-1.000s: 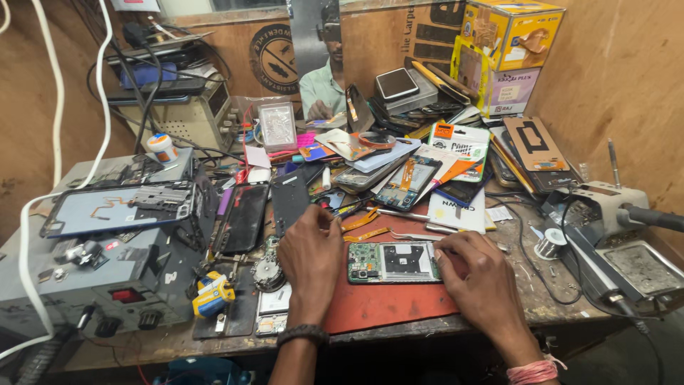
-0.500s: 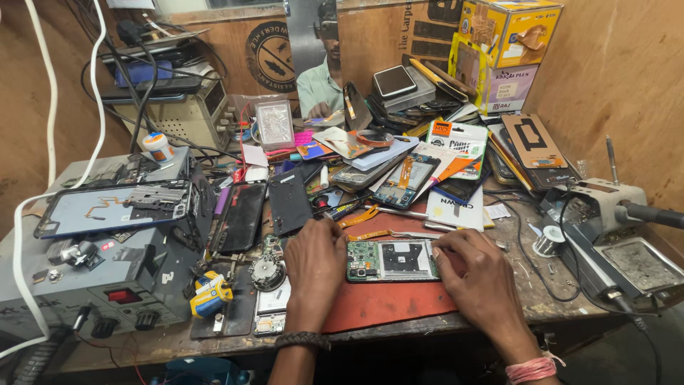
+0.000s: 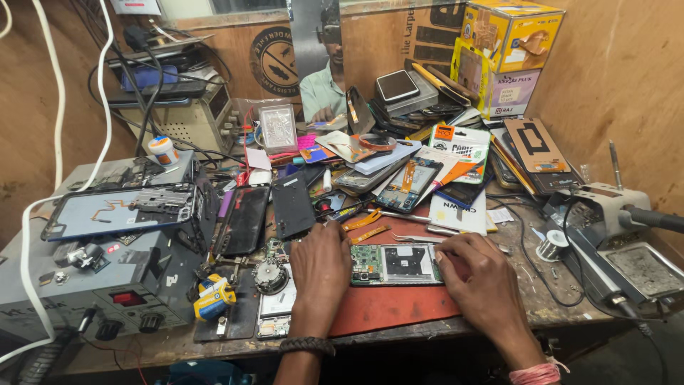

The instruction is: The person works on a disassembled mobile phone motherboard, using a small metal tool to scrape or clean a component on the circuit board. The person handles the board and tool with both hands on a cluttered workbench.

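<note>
opened phone [image 3: 396, 264] | red mat [image 3: 388, 308] | cluttered wooden bench [image 3: 531, 289] | plywood walls [image 3: 613, 78]

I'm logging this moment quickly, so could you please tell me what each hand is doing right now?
Left hand: palm down, fingers resting on the left end of the opened phone, not gripping.
Right hand: fingers curled against the phone's right end; grip cannot be told.

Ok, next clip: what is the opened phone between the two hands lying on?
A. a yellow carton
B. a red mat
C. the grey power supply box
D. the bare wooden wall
B: the opened phone, circuit board showing, lies flat on the red mat at the bench's front edge, with the left hand and right hand at its two ends.
</note>
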